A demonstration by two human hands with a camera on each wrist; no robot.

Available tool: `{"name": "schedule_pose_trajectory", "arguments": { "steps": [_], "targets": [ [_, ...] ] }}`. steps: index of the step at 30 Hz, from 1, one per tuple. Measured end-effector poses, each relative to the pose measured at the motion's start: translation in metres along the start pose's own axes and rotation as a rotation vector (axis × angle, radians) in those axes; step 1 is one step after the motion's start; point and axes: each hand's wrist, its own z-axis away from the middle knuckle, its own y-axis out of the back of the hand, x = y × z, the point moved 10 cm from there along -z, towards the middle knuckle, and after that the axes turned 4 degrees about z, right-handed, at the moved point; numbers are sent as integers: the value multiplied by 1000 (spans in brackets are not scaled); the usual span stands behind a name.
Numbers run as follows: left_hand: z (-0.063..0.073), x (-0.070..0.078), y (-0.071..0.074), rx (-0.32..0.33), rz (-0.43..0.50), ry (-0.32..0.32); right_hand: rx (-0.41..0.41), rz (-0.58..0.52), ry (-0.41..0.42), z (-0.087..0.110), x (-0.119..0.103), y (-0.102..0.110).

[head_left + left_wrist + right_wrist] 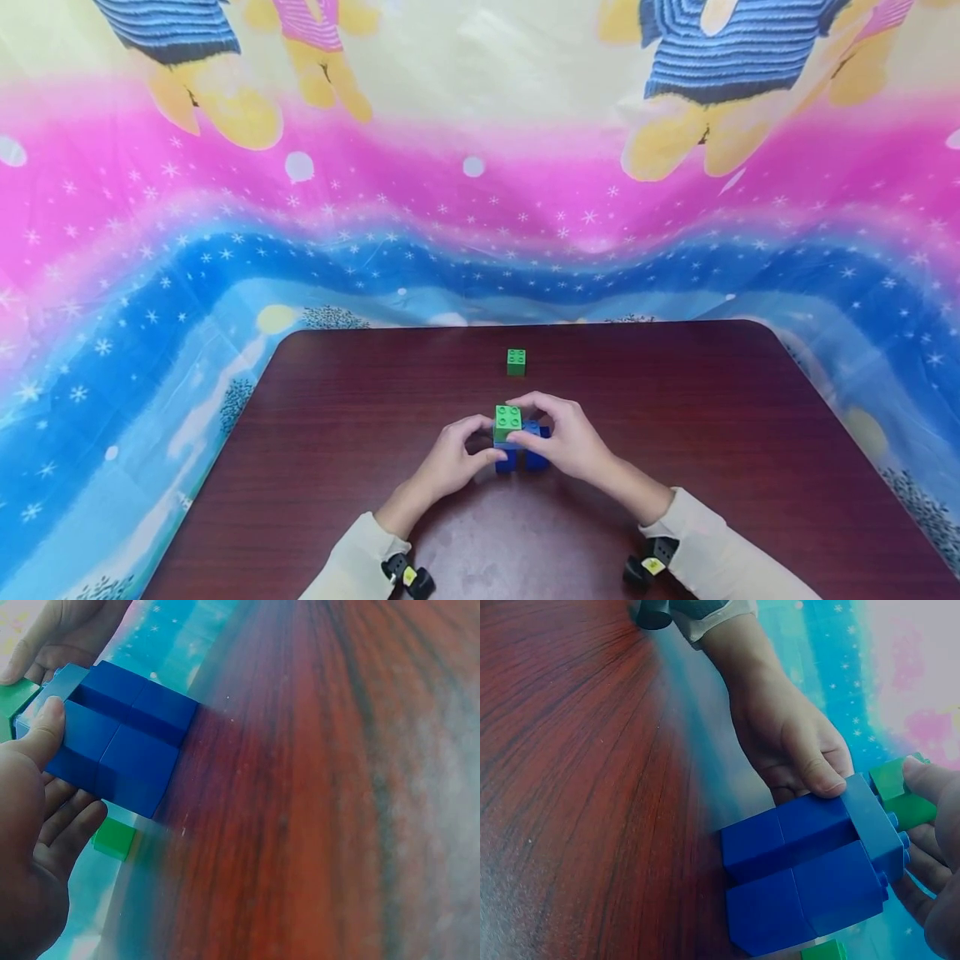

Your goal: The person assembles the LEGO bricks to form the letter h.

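A stack of blue toy building bricks (506, 461) stands on the table near its middle: two dark blue columns with a gap between them, bridged on top by a lighter blue brick (874, 829). My left hand (450, 457) holds the stack's left side, its thumb against the upper blue bricks. A green brick (507, 421) sits at the left end of the lighter blue brick. My right hand (562, 433) pinches that green brick between thumb and fingers. Whether it is fully seated, I cannot tell. Studs show on the bridge's right part.
Another green brick (516, 362) lies farther back on the dark red-brown wooden table (360, 375), behind the hands. A patterned cloth (465, 208) hangs beyond the table's rear edge. Both wrists wear small black cameras (651, 565).
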Motion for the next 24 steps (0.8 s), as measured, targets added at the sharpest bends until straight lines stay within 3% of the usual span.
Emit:
{"name": "schedule_pose_trajectory", "arguments": {
  "steps": [12,24],
  "targets": [
    [0,-1,-1,-2,11,-10,-7,-17,13,0,0,-3],
    [0,-2,-2,-2,10,-2,-27,83,45,-3,-7,-2]
  ]
}}
